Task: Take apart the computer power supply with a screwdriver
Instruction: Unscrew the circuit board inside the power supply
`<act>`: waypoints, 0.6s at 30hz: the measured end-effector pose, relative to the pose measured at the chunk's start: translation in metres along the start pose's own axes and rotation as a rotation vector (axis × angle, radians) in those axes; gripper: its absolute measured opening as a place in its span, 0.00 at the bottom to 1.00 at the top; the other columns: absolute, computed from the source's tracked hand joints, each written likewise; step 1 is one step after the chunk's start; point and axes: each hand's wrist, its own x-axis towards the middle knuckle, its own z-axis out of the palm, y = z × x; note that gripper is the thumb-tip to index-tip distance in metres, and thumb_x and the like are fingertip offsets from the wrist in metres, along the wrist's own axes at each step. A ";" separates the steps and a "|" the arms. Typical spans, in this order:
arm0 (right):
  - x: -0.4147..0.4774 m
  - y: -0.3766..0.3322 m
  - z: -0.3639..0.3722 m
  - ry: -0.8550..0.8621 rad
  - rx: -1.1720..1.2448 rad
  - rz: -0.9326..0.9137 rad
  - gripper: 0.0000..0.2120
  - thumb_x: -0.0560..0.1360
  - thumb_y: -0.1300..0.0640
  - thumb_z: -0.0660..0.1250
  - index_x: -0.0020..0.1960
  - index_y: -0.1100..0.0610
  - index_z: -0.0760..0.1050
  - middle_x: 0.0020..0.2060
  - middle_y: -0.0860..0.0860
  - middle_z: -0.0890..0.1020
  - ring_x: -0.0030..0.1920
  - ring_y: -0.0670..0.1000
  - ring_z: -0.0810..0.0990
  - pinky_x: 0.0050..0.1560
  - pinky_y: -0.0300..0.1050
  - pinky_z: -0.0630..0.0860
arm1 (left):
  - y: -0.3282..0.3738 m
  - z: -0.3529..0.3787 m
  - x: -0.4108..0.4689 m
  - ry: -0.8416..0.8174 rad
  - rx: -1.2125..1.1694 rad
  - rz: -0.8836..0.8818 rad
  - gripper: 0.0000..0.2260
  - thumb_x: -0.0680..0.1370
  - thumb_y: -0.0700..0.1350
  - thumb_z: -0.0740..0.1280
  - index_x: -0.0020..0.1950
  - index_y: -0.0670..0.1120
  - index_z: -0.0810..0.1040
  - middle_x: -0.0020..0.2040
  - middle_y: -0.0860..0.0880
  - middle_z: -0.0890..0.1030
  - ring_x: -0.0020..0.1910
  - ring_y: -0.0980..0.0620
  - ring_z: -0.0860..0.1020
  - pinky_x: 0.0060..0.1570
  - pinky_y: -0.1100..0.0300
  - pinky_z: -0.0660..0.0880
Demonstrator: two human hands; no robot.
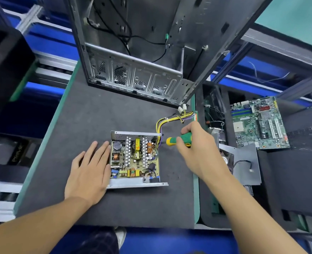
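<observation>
So I've got the open-topped power supply [136, 185] sitting mid-table [96, 116], circuit board [135, 162] inside its metal shell and yellow wire bundle [168, 120] coming out the right side. My left hand [89, 171] lies flat, straight fingers pressed against its left wall. My right hand [199, 151] has its fingers wrapped round the green-yellow screwdriver [179, 141], which points at the right wall.
</observation>
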 end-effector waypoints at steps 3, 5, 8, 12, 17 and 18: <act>0.001 0.001 -0.002 0.019 0.020 -0.003 0.07 0.77 0.52 0.65 0.49 0.48 0.66 0.38 0.43 0.73 0.34 0.43 0.71 0.31 0.37 0.61 | 0.000 -0.004 0.000 -0.004 -0.054 0.012 0.26 0.82 0.52 0.47 0.78 0.46 0.65 0.78 0.53 0.65 0.78 0.49 0.59 0.70 0.48 0.61; 0.001 0.003 -0.004 0.031 0.054 0.012 0.07 0.77 0.52 0.65 0.48 0.47 0.67 0.37 0.43 0.74 0.33 0.43 0.71 0.29 0.35 0.63 | -0.001 -0.008 -0.001 0.000 -0.130 0.013 0.25 0.82 0.52 0.48 0.78 0.50 0.66 0.77 0.57 0.65 0.78 0.53 0.59 0.70 0.52 0.59; 0.004 0.005 -0.010 0.012 0.075 0.021 0.07 0.77 0.53 0.66 0.48 0.47 0.67 0.38 0.45 0.75 0.33 0.42 0.71 0.30 0.33 0.67 | 0.005 -0.025 0.014 0.071 -0.464 -0.195 0.16 0.82 0.51 0.53 0.66 0.59 0.74 0.69 0.61 0.73 0.73 0.55 0.65 0.65 0.54 0.57; 0.008 0.001 -0.015 -0.043 0.020 0.024 0.06 0.78 0.52 0.65 0.49 0.47 0.67 0.39 0.47 0.75 0.35 0.45 0.72 0.32 0.34 0.68 | 0.042 -0.074 0.077 0.079 -0.745 -0.283 0.23 0.72 0.67 0.56 0.60 0.57 0.75 0.59 0.60 0.74 0.65 0.54 0.71 0.64 0.51 0.56; 0.005 0.002 -0.020 -0.086 -0.047 0.045 0.07 0.78 0.51 0.65 0.51 0.48 0.66 0.40 0.47 0.76 0.37 0.45 0.74 0.33 0.35 0.69 | 0.122 -0.114 0.146 -0.362 -0.101 0.122 0.41 0.62 0.83 0.54 0.56 0.52 0.75 0.48 0.55 0.81 0.51 0.50 0.75 0.54 0.47 0.60; 0.005 0.006 -0.021 -0.089 -0.049 0.070 0.07 0.78 0.52 0.65 0.51 0.49 0.67 0.41 0.47 0.76 0.36 0.45 0.73 0.33 0.34 0.69 | 0.131 -0.113 0.154 -0.444 -0.095 0.128 0.39 0.62 0.83 0.57 0.53 0.51 0.73 0.45 0.54 0.79 0.48 0.49 0.74 0.54 0.46 0.60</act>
